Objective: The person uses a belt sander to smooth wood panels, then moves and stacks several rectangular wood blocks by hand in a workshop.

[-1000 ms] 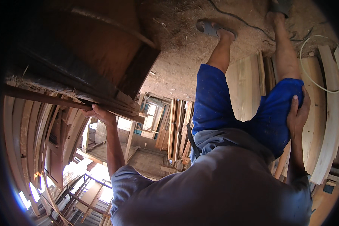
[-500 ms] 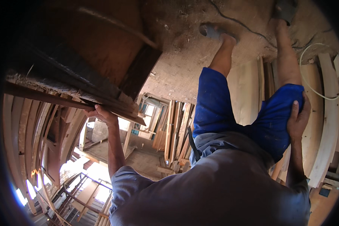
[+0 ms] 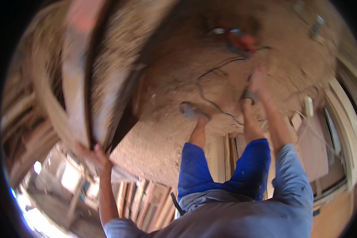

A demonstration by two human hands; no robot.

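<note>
My left hand lies against the near end of a long wooden workbench, its fingers stretched out and the thumb apart. A dark board slants down at the bench's side, next to that hand. My right arm reaches forward over the dusty floor. Motion smears my right hand, so its fingers cannot be made out. Beyond it on the floor lies a blurred red power tool, apart from the hand as far as the blur shows.
A dark cord winds over the floor past my feet. Light wooden planks lie at the right. More timber strips stand behind me at the lower left. A pale object with a cable sits near the right planks.
My right hand has left my thigh and swung forward over the floor. My left hand remains at the bench end. The view has turned, bringing the red tool into sight.
</note>
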